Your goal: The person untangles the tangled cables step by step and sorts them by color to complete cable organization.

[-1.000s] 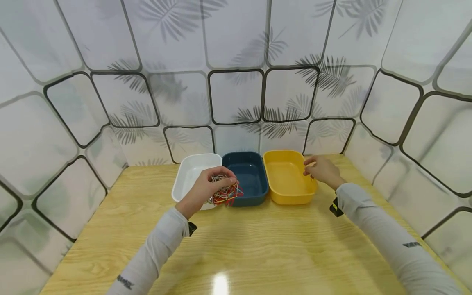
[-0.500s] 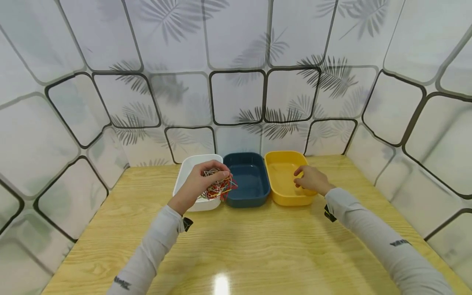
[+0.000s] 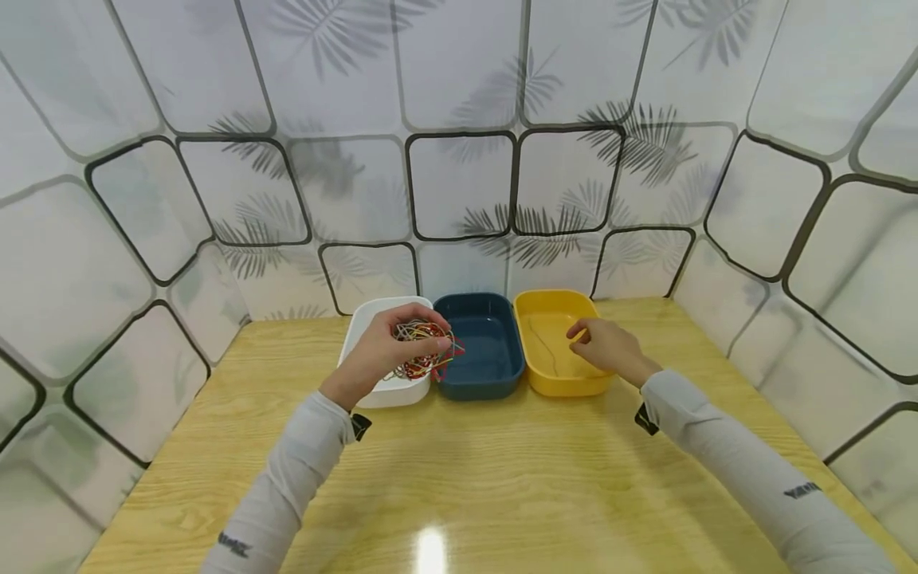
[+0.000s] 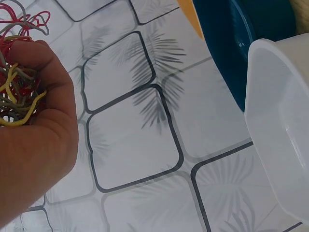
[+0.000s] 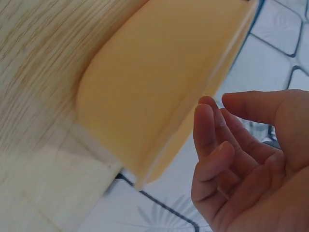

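My left hand [image 3: 373, 355] grips a tangled bunch of thin wires [image 3: 417, 368] in red, yellow, grey and other colours, above the white bin [image 3: 396, 395] and close to the blue bin. In the left wrist view, curled fingers wrap the wire bunch [image 4: 17, 92], and loose loops stick out past them. Over the right side of the yellow bin [image 3: 570, 388] hovers my right hand [image 3: 612, 349], its fingers loosely bent. The right wrist view shows thumb and index finger apart with nothing between them. One thin greyish wire [image 3: 543, 343] lies inside the yellow bin.
The dark blue bin [image 3: 480, 391] stands between the white and yellow bins, all in a row on the wooden table [image 3: 502, 478]. Behind and at both sides hangs a patterned light sheet [image 3: 459, 183].
My left hand has moved slightly left and up with the wire bunch. The right hand shifted left over the yellow bin, where a thin wire now shows.
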Motion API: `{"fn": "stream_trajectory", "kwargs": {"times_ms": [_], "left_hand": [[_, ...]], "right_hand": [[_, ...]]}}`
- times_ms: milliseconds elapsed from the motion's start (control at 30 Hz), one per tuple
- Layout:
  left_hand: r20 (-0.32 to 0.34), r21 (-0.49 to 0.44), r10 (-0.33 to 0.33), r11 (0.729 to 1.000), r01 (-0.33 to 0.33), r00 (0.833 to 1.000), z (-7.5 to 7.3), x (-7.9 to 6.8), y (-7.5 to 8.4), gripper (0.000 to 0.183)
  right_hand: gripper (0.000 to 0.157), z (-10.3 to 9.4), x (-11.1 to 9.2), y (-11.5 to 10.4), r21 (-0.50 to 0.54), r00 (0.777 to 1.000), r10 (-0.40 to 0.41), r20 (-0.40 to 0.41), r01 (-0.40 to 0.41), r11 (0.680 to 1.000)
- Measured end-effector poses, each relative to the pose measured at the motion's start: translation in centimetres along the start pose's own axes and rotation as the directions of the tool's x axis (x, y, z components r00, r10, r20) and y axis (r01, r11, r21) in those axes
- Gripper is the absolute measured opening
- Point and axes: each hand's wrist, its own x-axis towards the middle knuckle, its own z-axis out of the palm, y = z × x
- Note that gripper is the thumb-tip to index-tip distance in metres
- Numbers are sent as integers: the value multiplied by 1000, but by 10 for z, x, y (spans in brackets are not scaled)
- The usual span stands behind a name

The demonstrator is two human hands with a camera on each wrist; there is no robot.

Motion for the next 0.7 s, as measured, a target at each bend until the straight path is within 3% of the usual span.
{"fn": "stream_trajectory", "kwargs": {"times_ms": [133,267,367,433,567,700], "left_hand": [[14,11,-14,1000,14,1000,5,2,-2,36],[10,26,-9,1000,9,1000,8,3,-2,39],[-6,44,8,999,-8,1000,12,5,-2,38],[-12,60,23,998,-22,1000,15,6,-2,36],[3,60,39,997,-39,999,24,9,-4,32],[49,40,35,999,-37,998,31,12,-7,32]], "right_hand": [[24,-4,-11,-19,63,993,-86,-84,92,994],[21,-12,-25,-54,142,968,-201,-151,222,965],[17,-18,-35,-84,233,935,-288,-205,332,914],[15,-23,-42,-102,298,903,-350,-249,416,859],[15,-37,-64,-139,405,867,-420,-267,496,768],[22,-34,-67,-146,417,874,-432,-222,485,768]]}}
